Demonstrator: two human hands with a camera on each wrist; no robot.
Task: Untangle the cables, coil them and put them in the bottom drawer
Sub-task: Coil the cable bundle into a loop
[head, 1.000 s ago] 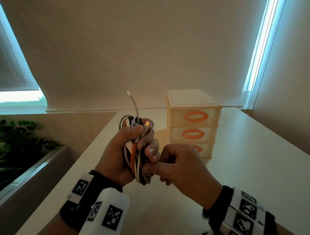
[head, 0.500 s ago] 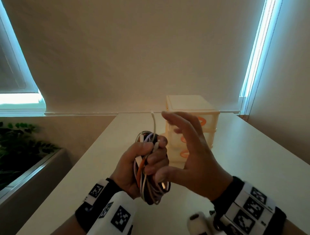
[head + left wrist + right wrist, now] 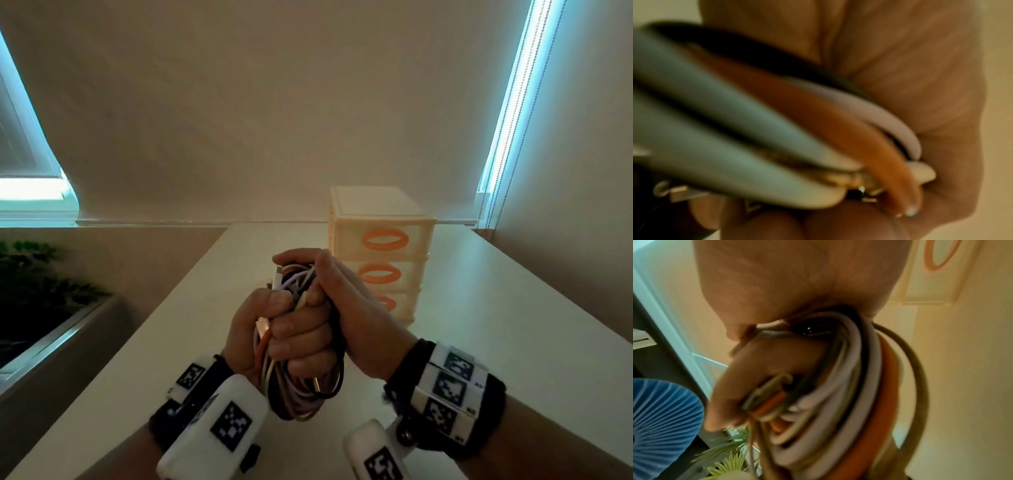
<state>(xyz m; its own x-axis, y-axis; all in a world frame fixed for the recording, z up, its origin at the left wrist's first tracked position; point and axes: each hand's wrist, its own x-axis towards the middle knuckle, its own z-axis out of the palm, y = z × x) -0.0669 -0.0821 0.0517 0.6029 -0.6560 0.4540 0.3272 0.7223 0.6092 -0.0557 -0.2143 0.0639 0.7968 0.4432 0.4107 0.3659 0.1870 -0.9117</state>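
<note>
Both hands clamped on cable bundle (image 3: 301, 346): left hand (image 3: 274, 339) wraps the middle, right hand (image 3: 346, 308) caps the top. Drawer unit (image 3: 380, 253) on worktop just beyond right hand, bottom drawer closed. Risk: freeing one hand for the drawer lets loops spring out, plug ends snag.

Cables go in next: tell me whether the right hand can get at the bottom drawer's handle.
Probably not yet: the right hand grips the cable bundle together with the left hand. The bottom drawer is shut, nothing blocking it.

Cable bundle (image 3: 301, 383) above table (image 3: 479, 342), drawer unit (image 3: 380, 253) behind it.
</note>
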